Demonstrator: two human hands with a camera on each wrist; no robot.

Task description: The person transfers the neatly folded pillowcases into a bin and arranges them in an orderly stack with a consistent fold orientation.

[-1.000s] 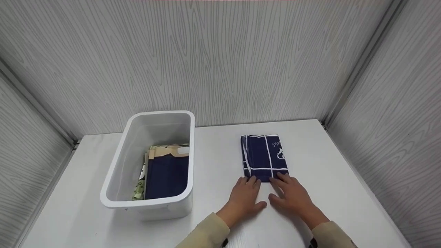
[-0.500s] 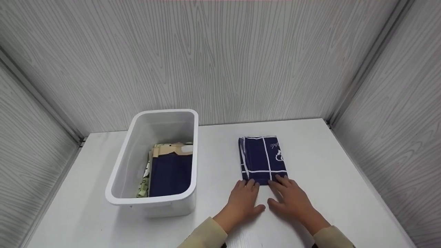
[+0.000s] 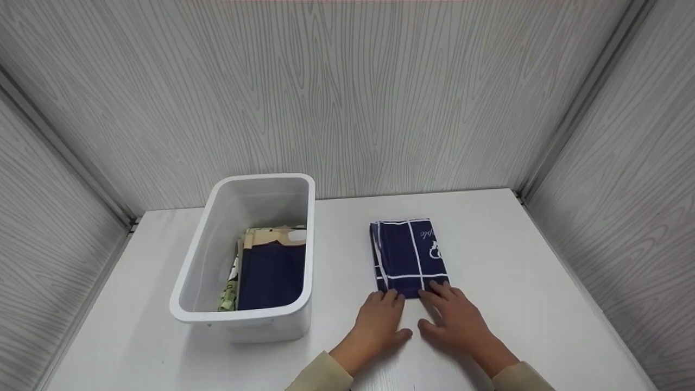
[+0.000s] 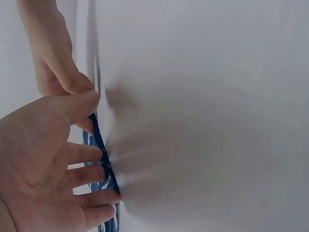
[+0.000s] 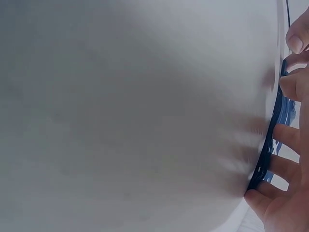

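Note:
A folded navy cloth [image 3: 402, 250] with white lines and white lettering lies flat on the white table. Its near edge meets both hands. My left hand [image 3: 377, 320] touches the near left corner with its fingertips, thumb spread to the right. At the near right corner the fingers of my right hand [image 3: 453, 320] rest on the cloth, thumb pointing left. In the left wrist view, the left fingers [image 4: 87, 174] lie almost straight along the cloth's dark edge [image 4: 104, 150]. The right wrist view has the right fingertips [image 5: 282, 166] against the same layered edge [image 5: 265, 154].
A white plastic bin [image 3: 187, 282] stands to the left, holding upright folded cloths: a navy and tan one [image 3: 271, 277] and a green patterned one [image 3: 230, 290]. Grey wood-grain panels [image 3: 326, 98] enclose the table [image 3: 505, 260] at the back and sides.
Both hands and the folded cloth have slid slightly toward the person, with the fingertips staying at its near edge. The head view has also shifted a little.

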